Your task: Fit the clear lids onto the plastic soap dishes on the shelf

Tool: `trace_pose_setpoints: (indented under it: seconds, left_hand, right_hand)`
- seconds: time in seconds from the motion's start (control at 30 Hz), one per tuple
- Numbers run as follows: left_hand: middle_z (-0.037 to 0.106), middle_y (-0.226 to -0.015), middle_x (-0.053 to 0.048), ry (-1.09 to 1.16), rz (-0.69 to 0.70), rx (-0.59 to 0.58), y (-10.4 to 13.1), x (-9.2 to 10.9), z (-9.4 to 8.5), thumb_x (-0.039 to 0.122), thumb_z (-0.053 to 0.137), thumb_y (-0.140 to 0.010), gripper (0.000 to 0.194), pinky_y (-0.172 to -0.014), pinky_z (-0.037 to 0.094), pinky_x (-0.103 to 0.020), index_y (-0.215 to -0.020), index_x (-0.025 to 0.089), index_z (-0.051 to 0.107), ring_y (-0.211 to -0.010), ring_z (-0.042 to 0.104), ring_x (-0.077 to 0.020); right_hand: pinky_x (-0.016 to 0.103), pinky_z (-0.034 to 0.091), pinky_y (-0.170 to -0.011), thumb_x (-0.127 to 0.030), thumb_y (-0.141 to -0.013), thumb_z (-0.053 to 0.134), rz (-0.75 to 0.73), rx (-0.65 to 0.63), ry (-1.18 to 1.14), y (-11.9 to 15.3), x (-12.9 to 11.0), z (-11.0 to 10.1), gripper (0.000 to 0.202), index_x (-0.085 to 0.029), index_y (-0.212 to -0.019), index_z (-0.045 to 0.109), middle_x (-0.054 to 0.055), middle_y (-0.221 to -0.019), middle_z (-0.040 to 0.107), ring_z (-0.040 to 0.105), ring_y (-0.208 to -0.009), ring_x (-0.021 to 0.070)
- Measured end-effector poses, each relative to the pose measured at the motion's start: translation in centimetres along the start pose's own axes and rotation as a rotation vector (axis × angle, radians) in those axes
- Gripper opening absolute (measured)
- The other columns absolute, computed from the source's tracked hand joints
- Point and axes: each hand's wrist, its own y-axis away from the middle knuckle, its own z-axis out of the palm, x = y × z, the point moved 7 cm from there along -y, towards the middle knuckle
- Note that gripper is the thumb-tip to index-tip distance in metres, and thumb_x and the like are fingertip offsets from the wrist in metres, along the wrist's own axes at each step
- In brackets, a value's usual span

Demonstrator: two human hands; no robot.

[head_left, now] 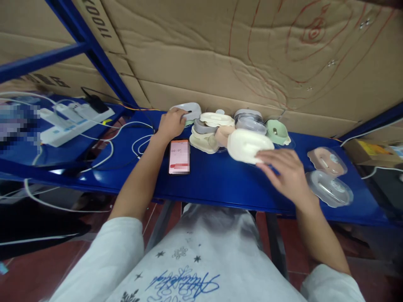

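Observation:
My right hand point(285, 170) pinches the near right edge of a cream oval plastic dish piece point(242, 144), which looks like part of a soap dish and is held tilted over the pile. At the pile's far left, my left hand point(171, 124) has its fingers closed over the edge of a pale grey oval plastic piece point(192, 109); its thumb is partly hidden. Between the hands lie another cream piece point(217, 119), a beige piece point(222, 133) and a cream-green piece point(204, 143). A clear lid point(250, 124) and a green dish point(277, 131) lie behind my right hand.
A phone point(179, 157) with a lit timer lies on the blue table point(214, 180). At right are a pink dish point(327, 161) and a grey dish point(330, 188) with clear covers. Cables and a power strip point(72, 128) lie left. Cardboard point(189, 54) stands behind.

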Motion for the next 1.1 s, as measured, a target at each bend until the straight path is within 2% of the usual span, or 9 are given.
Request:
trace_pose_setpoints:
  seconds: [0.1,0.2,0.37,0.47,0.63,0.73,0.8,0.93,1.1]
  left_hand:
    - [0.056,-0.156,-0.016,0.064,0.065,0.025,0.6,-0.1,0.6,0.024,0.046,-0.100,0.050,-0.120,0.044,-0.055,-0.148,0.019,0.062,-0.145,0.052,-0.0348]
    - [0.051,-0.160,-0.017,0.071,0.051,0.035,1.1,-0.8,0.6,0.024,0.049,-0.099,0.053,-0.121,0.043,-0.058,-0.151,0.020,0.059,-0.149,0.049,-0.0359]
    - [0.051,-0.160,-0.015,0.051,0.054,0.121,1.9,-0.6,-0.8,0.024,0.050,-0.100,0.049,-0.121,0.043,-0.059,-0.148,0.024,0.060,-0.149,0.048,-0.0367]
    - [0.056,-0.154,-0.014,0.054,0.087,0.166,2.5,0.3,-1.7,0.023,0.048,-0.102,0.043,-0.118,0.046,-0.057,-0.142,0.024,0.063,-0.143,0.054,-0.0349]
    - [0.063,-0.144,-0.009,0.114,0.203,0.257,3.1,2.8,-3.4,0.029,0.042,-0.110,0.033,-0.118,0.044,-0.053,-0.131,0.023,0.067,-0.135,0.056,-0.0285]
    - [0.068,-0.135,-0.009,0.196,0.310,0.269,4.1,5.9,-4.4,0.035,0.038,-0.113,0.036,-0.115,0.046,-0.050,-0.126,0.022,0.068,-0.129,0.059,-0.0268]
    - [0.071,-0.129,-0.008,0.267,0.443,0.211,6.0,9.3,-4.4,0.034,0.038,-0.113,0.035,-0.112,0.049,-0.046,-0.123,0.021,0.069,-0.125,0.062,-0.0256]
    - [0.074,-0.127,-0.007,0.311,0.801,-0.105,13.8,17.9,-1.4,0.029,0.045,-0.114,0.030,-0.103,0.051,-0.040,-0.126,0.022,0.071,-0.116,0.069,-0.0224]
    - [0.061,-0.154,-0.010,0.227,1.009,-0.152,22.8,25.4,4.3,0.031,0.056,-0.110,0.033,-0.116,0.045,-0.044,-0.141,0.024,0.066,-0.139,0.059,-0.0256]
  right_hand:
    - [0.046,0.050,-0.102,-0.041,-0.108,0.058,0.125,0.004,0.092,-4.1,5.6,0.6,0.027,-0.022,-0.117,0.076,0.009,-0.122,0.081,0.074,-0.117,0.0300]
    - [0.051,0.049,-0.106,-0.043,-0.109,0.051,0.201,-0.079,0.080,-7.6,10.3,3.8,0.036,-0.021,-0.120,0.076,0.012,-0.127,0.079,0.071,-0.124,0.0328]
    - [0.055,0.045,-0.114,-0.044,-0.110,0.043,0.249,-0.113,0.126,-9.0,11.4,5.4,0.046,-0.021,-0.142,0.066,0.015,-0.147,0.069,0.061,-0.140,0.0345]
    - [0.056,0.043,-0.118,-0.050,-0.110,0.042,0.306,-0.157,0.179,-4.1,11.1,2.0,0.050,-0.025,-0.148,0.063,0.014,-0.152,0.066,0.058,-0.143,0.0347]
    - [0.054,0.046,-0.119,-0.075,-0.096,0.058,0.559,-0.067,0.188,12.6,14.5,-6.2,0.070,-0.031,-0.150,0.064,0.018,-0.155,0.062,0.057,-0.146,0.0368]
    - [0.078,0.043,-0.106,-0.097,-0.082,0.051,0.773,-0.043,0.416,22.2,16.2,-8.1,0.096,-0.032,-0.151,0.063,0.027,-0.153,0.060,0.054,-0.141,0.0567]
    - [0.081,0.043,-0.102,-0.090,-0.086,0.054,0.794,-0.043,0.473,25.3,15.5,-7.4,0.088,-0.036,-0.155,0.059,0.027,-0.153,0.059,0.054,-0.139,0.0591]
    - [0.071,0.046,-0.107,-0.071,-0.093,0.067,0.602,-0.052,0.408,23.3,11.1,-4.1,0.074,-0.038,-0.157,0.056,0.021,-0.154,0.057,0.057,-0.138,0.0509]
    - [0.065,0.044,-0.115,-0.060,-0.103,0.060,0.494,-0.182,0.152,17.4,6.9,0.1,0.066,-0.035,-0.163,0.049,0.016,-0.158,0.051,0.050,-0.145,0.0415]
